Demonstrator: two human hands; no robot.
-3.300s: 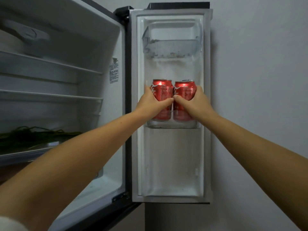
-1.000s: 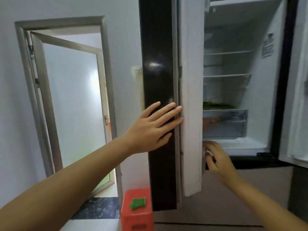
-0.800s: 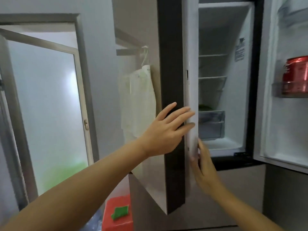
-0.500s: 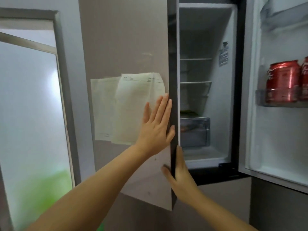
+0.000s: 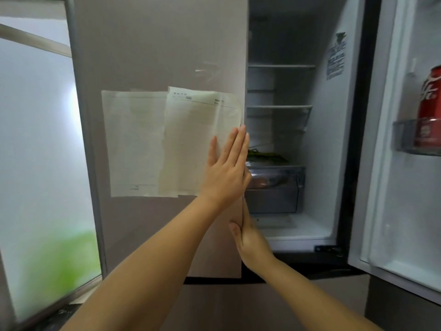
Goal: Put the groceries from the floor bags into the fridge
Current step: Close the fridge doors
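The fridge's left door (image 5: 148,56) faces me, almost flush with the cabinet. My left hand (image 5: 226,170) presses flat on its front near the right edge, fingers straight, partly over a taped paper (image 5: 198,139). My right hand (image 5: 248,237) lies flat lower down at the same door edge, fingers straight and partly hidden by the edge. The right door (image 5: 401,211) stands open with a red soda can (image 5: 429,108) in its door shelf (image 5: 405,137). Green leaves (image 5: 265,156) lie on a shelf above a clear drawer (image 5: 276,185).
Two overlapping paper sheets are taped to the left door. A frosted glass door (image 5: 35,139) in a metal frame stands at the left. The fridge interior shows bare glass shelves (image 5: 279,107). A lower fridge drawer front (image 5: 238,306) runs below the doors.
The left door has swung further toward the cabinet under both hands. My view has shifted slightly, so only one can shows on the right door.
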